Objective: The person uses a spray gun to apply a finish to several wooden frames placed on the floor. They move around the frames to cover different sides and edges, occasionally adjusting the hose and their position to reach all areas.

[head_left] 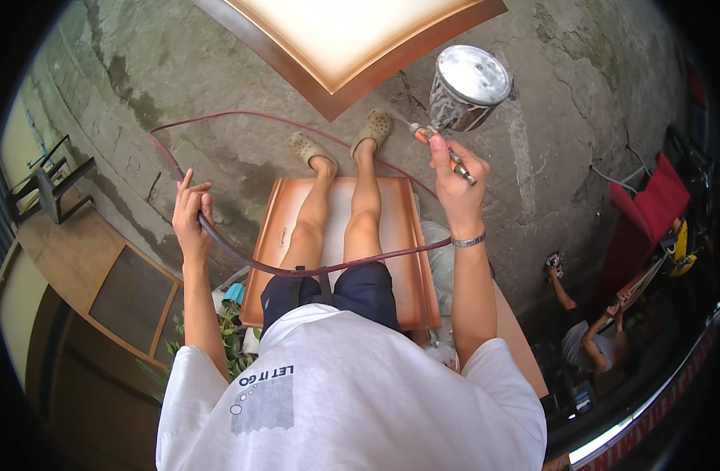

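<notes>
My right hand (458, 174) is wrapped round a paint spray gun (423, 133) with orange parts. Its paint-smeared metal cup (471, 82) has a whitish lid. A faint pale streak shows at the nozzle, near a panel (328, 98) with a cream middle and brown shaded border at the top. On the left, my left hand (191, 212) is closed round a dark red air hose (258, 265). The hose sags across my thighs toward my right wrist, and another stretch loops over the floor past my feet. The hose's joint with the gun is hidden.
Behind my legs stands another brown-edged panel (270, 228). A wooden board (101, 275) and a dark chair (54, 184) are at the left, green leaves (234, 337) beside me. To the right are a red chair (650, 204) and another person (592, 345). The concrete floor (533, 157) is stained.
</notes>
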Demonstrator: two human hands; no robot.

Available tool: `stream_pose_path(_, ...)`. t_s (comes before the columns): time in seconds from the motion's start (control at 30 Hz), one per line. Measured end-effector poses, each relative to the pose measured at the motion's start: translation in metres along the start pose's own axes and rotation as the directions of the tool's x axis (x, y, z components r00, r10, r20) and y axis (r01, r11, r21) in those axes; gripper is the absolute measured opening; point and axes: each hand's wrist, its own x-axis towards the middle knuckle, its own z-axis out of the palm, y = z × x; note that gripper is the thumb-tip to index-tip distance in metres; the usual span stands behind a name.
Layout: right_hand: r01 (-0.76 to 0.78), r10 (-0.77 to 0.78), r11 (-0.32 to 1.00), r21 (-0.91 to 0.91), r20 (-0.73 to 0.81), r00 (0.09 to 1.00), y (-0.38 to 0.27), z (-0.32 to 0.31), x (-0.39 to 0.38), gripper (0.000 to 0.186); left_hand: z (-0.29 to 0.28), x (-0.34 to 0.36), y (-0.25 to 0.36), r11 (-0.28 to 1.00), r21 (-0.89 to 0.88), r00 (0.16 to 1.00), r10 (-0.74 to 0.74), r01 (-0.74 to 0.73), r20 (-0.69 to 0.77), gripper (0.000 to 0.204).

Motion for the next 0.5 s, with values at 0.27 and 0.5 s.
stream_pose_path(0.27, -0.077, 0.054, 0.994, -0.075, -0.264, 0.963, 0.042, -0.046, 0.095, 0.047, 0.011, 0.012, 0.022, 1.000, 0.016, 1.000, -0.005, 0.005, 0.000, 0.021)
stream_pose_path(0.5, -0.098, 0.064, 0.993, -0.063, -0.405, 0.912, 0.056, -0.088, 0.159, 0.050, 0.023, 0.017, 0.037, 0.999, -0.015, 0.999, -0.038, 0.038, -0.009, 0.022)
